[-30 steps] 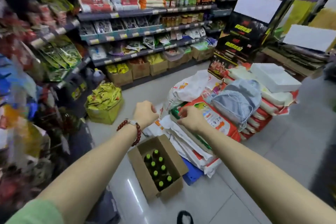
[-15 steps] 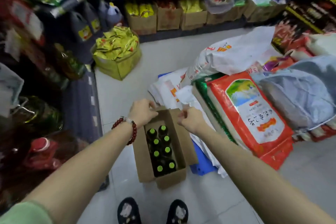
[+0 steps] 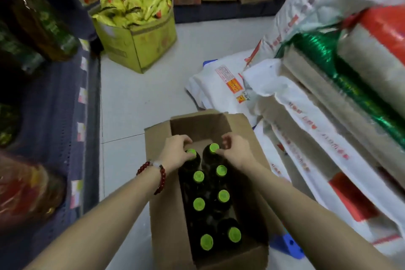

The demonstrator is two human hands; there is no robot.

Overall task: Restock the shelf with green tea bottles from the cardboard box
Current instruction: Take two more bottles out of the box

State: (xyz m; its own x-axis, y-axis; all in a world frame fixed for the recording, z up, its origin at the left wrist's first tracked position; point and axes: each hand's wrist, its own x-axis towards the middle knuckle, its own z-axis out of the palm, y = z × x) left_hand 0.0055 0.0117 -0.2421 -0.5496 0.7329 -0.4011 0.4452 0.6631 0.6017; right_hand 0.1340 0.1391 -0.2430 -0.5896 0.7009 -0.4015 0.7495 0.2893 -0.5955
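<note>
An open cardboard box (image 3: 166,215) stands on the floor below me with several dark green tea bottles with lime-green caps (image 3: 199,204) upright in two rows. My left hand (image 3: 175,151) curls its fingers round the cap of the far left bottle (image 3: 192,152). My right hand (image 3: 235,149) pinches the neck of the far right bottle (image 3: 213,148) just under its cap. The far end of the box holds no bottles.
A dark shelf (image 3: 65,116) with price tags and oil bottles runs along the left. A yellow box of yellow packets (image 3: 135,35) stands on the floor ahead. Stacked rice sacks (image 3: 306,116) on a blue pallet (image 3: 289,245) crowd the right side, touching the box.
The view has dropped from the aisle to the box. Both hands went down into the box and closed on the two farthest bottle tops.
</note>
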